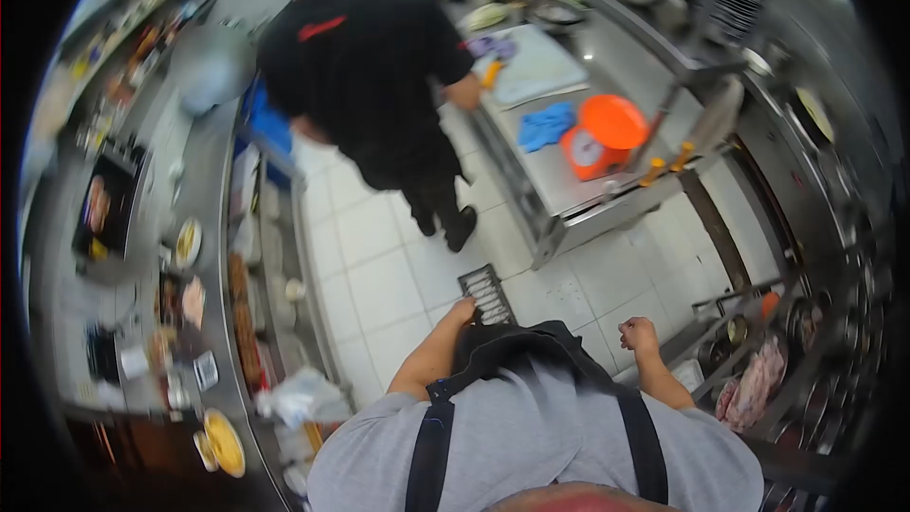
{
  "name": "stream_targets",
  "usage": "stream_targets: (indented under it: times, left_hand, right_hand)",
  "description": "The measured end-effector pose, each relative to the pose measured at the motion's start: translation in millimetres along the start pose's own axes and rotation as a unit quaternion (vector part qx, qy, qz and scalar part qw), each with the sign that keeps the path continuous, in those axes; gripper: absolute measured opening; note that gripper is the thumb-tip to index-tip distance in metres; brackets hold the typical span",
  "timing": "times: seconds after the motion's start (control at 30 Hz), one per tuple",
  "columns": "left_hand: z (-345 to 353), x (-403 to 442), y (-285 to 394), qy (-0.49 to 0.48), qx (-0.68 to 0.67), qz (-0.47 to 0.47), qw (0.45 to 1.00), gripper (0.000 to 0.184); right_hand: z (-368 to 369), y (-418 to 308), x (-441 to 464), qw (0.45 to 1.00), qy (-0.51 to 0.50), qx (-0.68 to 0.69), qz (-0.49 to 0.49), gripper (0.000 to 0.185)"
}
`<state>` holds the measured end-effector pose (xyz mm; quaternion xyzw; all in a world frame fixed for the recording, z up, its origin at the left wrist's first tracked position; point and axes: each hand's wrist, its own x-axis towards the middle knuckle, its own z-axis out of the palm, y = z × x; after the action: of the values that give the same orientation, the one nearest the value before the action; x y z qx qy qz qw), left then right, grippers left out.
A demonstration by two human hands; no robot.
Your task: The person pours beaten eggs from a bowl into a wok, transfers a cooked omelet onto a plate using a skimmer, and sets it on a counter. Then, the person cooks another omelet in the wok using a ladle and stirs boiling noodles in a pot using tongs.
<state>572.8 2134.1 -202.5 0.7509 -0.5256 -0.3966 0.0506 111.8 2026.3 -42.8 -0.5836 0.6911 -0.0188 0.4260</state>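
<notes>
1. Orange and round-panned, the scale stands on the steel table, towards the end nearest us
2. Well apart from the scale, on our side of it and to its left, we see the black tray against the tiled floor; pale bars cross it, and we cannot tell whether they are gaps or contents
3. Our left hand is at the tray's near left side, well apart from the scale, its grip closed on the edge, though the fingers are partly hidden from us
4. Our right hand is on our side of the scale, well apart from it; the grip is curled into a loose fist, and we cannot tell whether it has hold of anything
5. Just left of the scale lies a crumpled blue cloth, and beyond that a white cutting board with purple pieces at its far left edge
6. Left of the scale, a co-worker in a black shirt stands at the table, one hand by a yellow handle at the board's edge
</notes>
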Motion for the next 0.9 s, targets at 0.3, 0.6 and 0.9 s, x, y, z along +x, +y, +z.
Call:
stream_targets:
  times: [0.3,0.6,0.9]
  left_hand:
    - [-56.2,124.7,318.4,-0.407,-0.012,0.065,0.911,0.069]
    - [4.0,231.9,562.2,-0.493,0.188,0.151,0.836,0.073]
    - [23.5,344.4,807.9,-0.369,-0.047,0.287,0.883,0.059]
  right_hand:
    - [-72.4,46.5,41.2,0.968,0.113,0.219,0.050,0.021]
    - [-144.1,160.3,37.4,0.967,0.152,-0.092,0.184,0.026]
    - [-241.4,166.7,143.3,0.918,0.185,0.197,0.290,0.023]
